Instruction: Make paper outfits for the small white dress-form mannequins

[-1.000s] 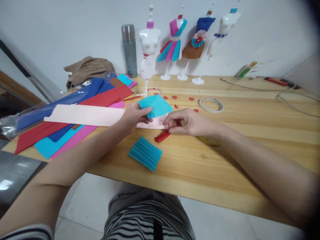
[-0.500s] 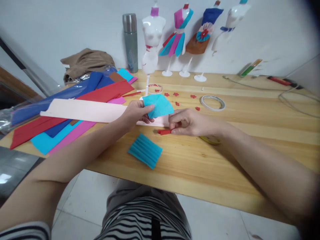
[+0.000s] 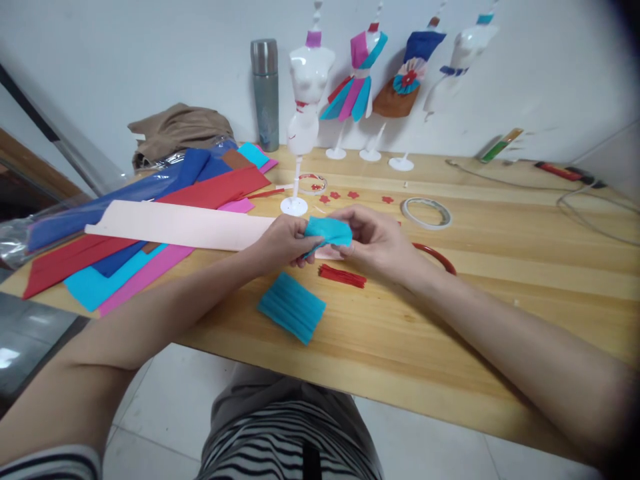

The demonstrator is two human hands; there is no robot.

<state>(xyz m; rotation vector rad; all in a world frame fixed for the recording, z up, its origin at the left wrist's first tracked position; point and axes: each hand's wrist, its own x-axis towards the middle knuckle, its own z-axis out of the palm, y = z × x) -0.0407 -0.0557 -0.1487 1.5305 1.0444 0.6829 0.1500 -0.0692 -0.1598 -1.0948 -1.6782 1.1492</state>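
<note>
My left hand (image 3: pixel 286 239) pinches the left side of a turquoise crepe paper piece (image 3: pixel 329 231), held just above the table. At that paper's right edge, the fingers of my right hand (image 3: pixel 373 239) are closed on it. Below my hands a red pleated paper strip (image 3: pixel 343 276) lies on the wood. Nearer the table's front edge is a turquoise pleated paper (image 3: pixel 293 307), lying flat. A long pale pink paper strip (image 3: pixel 180 225) passes behind my left hand, which hides part of it.
Coloured paper sheets (image 3: pixel 125 267) pile up at left. White dress forms (image 3: pixel 311 87) and a grey flask (image 3: pixel 266 100) stand at the back. Red paper flowers (image 3: pixel 353 195) and a tape roll (image 3: pixel 427 213) lie beyond my hands. A curved red object (image 3: pixel 436 257) is partly behind my right forearm.
My right hand has let go of the red pleated strip, now lying on the table, and has moved up to the turquoise piece. That piece looks more folded and sits slightly lower.
</note>
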